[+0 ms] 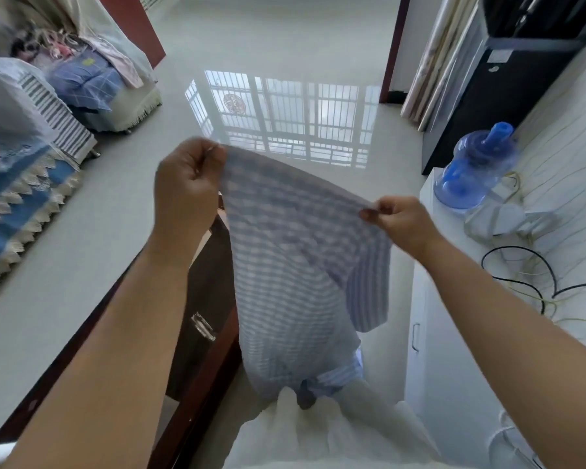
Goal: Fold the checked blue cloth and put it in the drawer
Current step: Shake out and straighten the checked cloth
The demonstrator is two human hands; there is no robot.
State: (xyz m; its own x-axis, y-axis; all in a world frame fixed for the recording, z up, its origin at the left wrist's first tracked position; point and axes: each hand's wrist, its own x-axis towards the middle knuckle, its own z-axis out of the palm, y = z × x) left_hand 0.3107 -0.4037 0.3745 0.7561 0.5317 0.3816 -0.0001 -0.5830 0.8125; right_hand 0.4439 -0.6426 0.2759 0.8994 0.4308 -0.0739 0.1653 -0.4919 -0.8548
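Note:
The checked blue cloth (295,265) hangs in the air in front of me, spread between both hands. My left hand (186,187) pinches its upper left corner, higher up. Lower and to the right, my right hand (400,221) pinches the other top corner. The cloth's lower end droops down in loose folds near my legs. A dark wooden drawer unit (200,292) with a metal handle (203,326) stands below my left arm; the cloth hides part of it.
A white cabinet (423,350) on the right carries a blue water bottle (474,167) and loose cables (521,275). A black cabinet (481,89) stands behind it. Cloth-covered furniture (24,154) lines the left side. Glossy pale floor (278,62) stretches ahead.

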